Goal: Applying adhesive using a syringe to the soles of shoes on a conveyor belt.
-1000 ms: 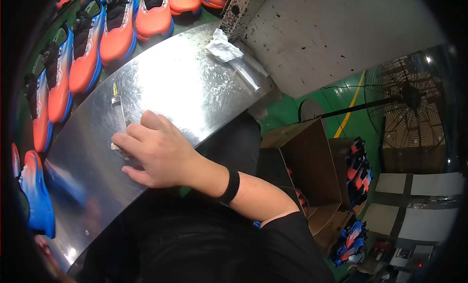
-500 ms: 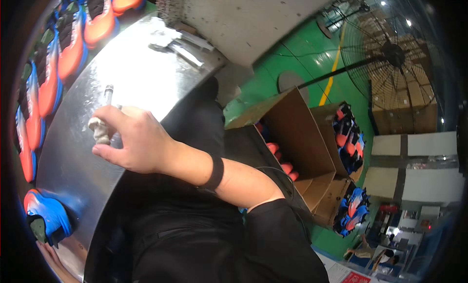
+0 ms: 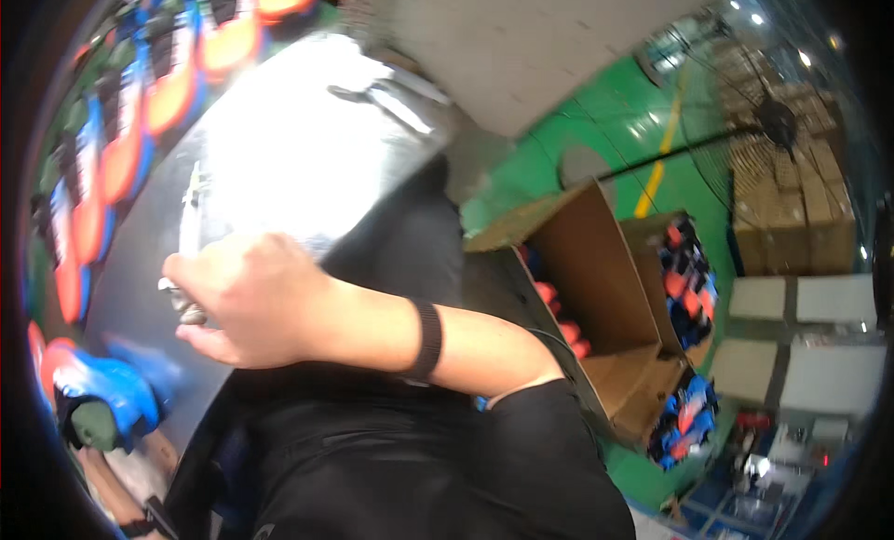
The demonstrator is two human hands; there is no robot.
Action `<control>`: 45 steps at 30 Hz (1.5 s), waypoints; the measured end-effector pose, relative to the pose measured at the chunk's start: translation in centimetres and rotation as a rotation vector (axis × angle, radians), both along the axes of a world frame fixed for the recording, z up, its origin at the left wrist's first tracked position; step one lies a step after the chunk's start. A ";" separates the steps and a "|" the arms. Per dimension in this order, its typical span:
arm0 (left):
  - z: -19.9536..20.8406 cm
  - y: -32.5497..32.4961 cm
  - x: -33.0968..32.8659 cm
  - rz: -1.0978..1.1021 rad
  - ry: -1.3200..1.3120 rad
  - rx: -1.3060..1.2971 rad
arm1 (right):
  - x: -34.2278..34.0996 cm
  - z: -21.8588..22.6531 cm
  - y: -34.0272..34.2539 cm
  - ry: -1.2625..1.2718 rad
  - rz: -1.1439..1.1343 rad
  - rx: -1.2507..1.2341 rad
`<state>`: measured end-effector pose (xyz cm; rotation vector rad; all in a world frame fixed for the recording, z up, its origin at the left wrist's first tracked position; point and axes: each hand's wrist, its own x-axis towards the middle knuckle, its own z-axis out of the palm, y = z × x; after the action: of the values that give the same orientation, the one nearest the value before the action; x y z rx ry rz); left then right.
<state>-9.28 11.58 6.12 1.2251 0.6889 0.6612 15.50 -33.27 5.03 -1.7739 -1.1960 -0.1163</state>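
Observation:
My right hand (image 3: 261, 298), with a black band on its wrist, is closed round a slim pale stick (image 3: 191, 214) over the shiny metal table (image 3: 126, 261). The stick points away from me. A lumpy whitish end (image 3: 193, 314) shows between thumb and fingers; motion blur hides its kind. At the lower left, my left hand (image 3: 101, 470) meets a blue and orange shoe (image 3: 116, 386) from below, its fingers mostly hidden. A dark green inside shows at the shoe's opening, turned toward me.
A row of orange, blue and black shoes (image 3: 126, 158) lines the table's far left side. A metal tool (image 3: 400, 107) lies near the table's back corner. To my right stand an open cardboard box (image 3: 596, 279), further boxed shoes (image 3: 684, 284) and a large standing fan (image 3: 773, 121).
The whole view has shifted, things moving right and down. The left hand and shoe have come further into sight, the shoe's opening turned more toward me. My right hand still grips the stick.

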 end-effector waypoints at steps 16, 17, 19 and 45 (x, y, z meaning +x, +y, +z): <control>1.7 -14.7 10.5 -0.406 -0.526 -0.367 | -0.6 8.1 4.6 0.758 0.542 0.349; 1.9 -14.6 10.3 -0.410 -0.542 -0.319 | -1.2 8.5 4.7 0.816 0.536 0.381; 1.9 -14.1 9.8 -0.417 -0.551 -0.225 | -1.3 9.0 5.5 0.907 0.518 0.380; 3.3 -14.6 5.2 -0.470 -0.443 0.078 | -3.7 11.9 11.5 0.925 0.783 0.115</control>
<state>-4.11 -2.99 9.40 1.2008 0.0009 0.5385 11.76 -21.73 16.97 -0.9288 -1.0364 0.9641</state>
